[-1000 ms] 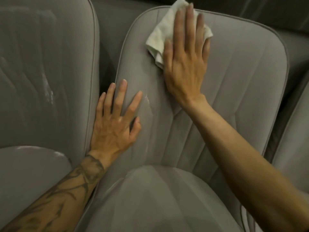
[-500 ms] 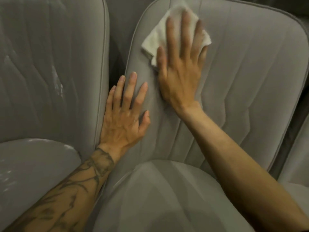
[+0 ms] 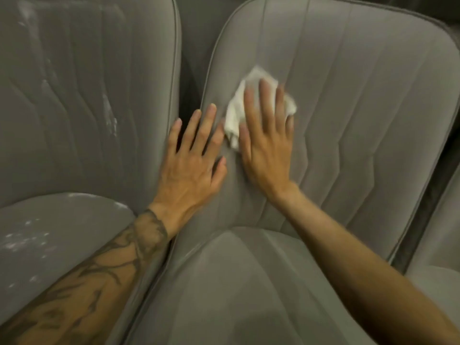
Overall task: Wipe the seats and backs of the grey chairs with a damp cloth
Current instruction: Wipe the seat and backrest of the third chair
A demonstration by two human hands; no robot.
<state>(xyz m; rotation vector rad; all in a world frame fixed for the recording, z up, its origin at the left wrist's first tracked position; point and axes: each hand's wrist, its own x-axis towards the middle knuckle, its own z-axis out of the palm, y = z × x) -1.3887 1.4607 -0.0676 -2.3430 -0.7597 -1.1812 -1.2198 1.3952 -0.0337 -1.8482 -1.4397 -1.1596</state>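
A grey padded chair fills the middle of the view, its stitched back (image 3: 348, 108) upright and its seat (image 3: 236, 290) below. My right hand (image 3: 267, 143) lies flat with straight fingers on a crumpled white cloth (image 3: 237, 113), pressing it against the left half of that back. My left hand (image 3: 193, 165) rests flat on the same back's left edge, fingers spread, just beside the cloth. A second grey chair stands to the left, its back (image 3: 82, 95) and seat (image 3: 49, 245) flecked with white marks.
A dark narrow gap (image 3: 190, 70) separates the two chair backs. Part of a third grey chair (image 3: 438, 245) shows at the right edge, behind another dark gap.
My right hand has slid the cloth down the chair back from near its top edge to mid-height, close to my left hand. The left hand has stayed in place.
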